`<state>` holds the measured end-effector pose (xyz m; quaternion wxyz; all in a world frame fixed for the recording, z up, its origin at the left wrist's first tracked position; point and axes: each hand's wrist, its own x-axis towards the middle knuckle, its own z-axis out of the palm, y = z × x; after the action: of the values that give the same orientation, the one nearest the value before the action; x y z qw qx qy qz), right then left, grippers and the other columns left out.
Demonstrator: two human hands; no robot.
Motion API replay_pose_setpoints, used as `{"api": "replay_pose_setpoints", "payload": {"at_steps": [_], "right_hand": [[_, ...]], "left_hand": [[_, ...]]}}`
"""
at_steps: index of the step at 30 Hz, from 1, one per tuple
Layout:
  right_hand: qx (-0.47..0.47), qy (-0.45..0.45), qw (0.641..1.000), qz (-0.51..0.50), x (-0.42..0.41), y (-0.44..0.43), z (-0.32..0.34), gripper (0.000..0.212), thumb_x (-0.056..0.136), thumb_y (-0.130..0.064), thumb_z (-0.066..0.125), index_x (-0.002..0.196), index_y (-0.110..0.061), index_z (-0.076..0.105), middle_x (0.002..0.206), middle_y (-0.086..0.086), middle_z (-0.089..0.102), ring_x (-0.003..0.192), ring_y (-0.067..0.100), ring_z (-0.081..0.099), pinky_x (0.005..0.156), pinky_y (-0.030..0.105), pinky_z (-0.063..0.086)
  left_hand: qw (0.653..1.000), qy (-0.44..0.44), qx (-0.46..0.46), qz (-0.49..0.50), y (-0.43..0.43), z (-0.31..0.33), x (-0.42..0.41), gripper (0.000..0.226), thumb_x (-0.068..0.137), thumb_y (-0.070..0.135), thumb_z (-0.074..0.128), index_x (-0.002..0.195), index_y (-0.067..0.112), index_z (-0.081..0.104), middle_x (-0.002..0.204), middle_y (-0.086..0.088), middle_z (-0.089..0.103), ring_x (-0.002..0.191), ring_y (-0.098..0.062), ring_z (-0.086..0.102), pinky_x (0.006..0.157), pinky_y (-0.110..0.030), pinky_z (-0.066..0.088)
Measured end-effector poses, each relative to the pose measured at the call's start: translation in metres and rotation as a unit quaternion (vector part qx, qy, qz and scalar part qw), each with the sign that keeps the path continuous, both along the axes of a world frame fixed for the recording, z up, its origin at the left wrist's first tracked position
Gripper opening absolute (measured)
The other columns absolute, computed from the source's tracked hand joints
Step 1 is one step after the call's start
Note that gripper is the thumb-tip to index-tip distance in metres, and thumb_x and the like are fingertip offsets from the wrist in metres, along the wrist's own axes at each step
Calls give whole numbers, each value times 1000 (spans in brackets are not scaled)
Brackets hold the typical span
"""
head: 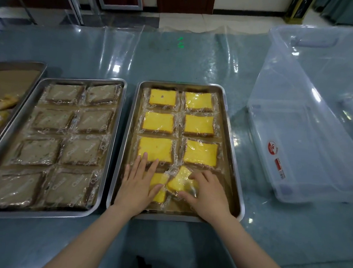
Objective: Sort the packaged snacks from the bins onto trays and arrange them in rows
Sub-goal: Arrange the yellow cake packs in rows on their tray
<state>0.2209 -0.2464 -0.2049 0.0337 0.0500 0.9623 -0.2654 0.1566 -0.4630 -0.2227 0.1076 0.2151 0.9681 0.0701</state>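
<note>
A steel tray (231,151) in the middle holds several wrapped yellow cake slices (199,101) in two columns. In its nearest row my left hand (138,181) lies flat with straight fingers on a yellow slice (159,187) at the front left. My right hand (207,191) grips a tilted wrapped yellow slice (180,179) at the front right, its corner raised and overlapping the slice under my left hand.
Left of it, a second steel tray (117,116) is filled with wrapped brown cake slices (94,121) in two columns. A third tray (37,68) with yellowish pastries shows at the far left. A clear plastic bin (297,143) stands tilted at the right on the glossy green table.
</note>
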Motion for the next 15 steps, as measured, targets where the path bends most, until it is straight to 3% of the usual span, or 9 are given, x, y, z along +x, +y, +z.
{"api": "replay_pose_setpoints", "payload": {"at_steps": [5,8,11,13,15], "right_hand": [[48,-60,996,55,8,8,3,76,70,-60,70,136,-34,42,142,-11,41,131,14,36,106,36,34],[6,-72,997,35,13,15,10,56,71,-42,75,119,-34,47,125,-11,55,117,15,50,93,31,44],[-29,-51,998,34,19,22,16,22,78,-30,70,97,-32,59,111,-10,61,116,16,52,88,31,45],[-47,-8,999,-1,22,26,22,12,84,-26,68,95,-29,68,106,-11,60,109,12,51,87,27,42],[-61,43,996,-43,23,29,31,12,88,-26,64,97,-27,72,97,-15,57,96,8,51,79,22,40]], "left_hand": [[996,-72,55,7,-3,3,9,91,90,56,43,139,32,-31,145,4,-42,131,-11,-41,108,-42,-23],[974,-83,201,57,-8,9,14,89,91,26,56,148,31,-11,154,9,-22,138,-5,-24,114,-38,-9],[924,-62,341,164,-14,14,16,75,89,1,52,150,26,15,155,6,17,139,-4,15,113,-30,19],[910,-49,363,195,-16,15,17,69,87,-7,46,146,24,27,148,6,31,132,-4,30,108,-26,29],[920,-40,342,187,-16,13,18,67,87,-10,43,143,25,32,146,6,35,130,-5,33,102,-20,30]]}}
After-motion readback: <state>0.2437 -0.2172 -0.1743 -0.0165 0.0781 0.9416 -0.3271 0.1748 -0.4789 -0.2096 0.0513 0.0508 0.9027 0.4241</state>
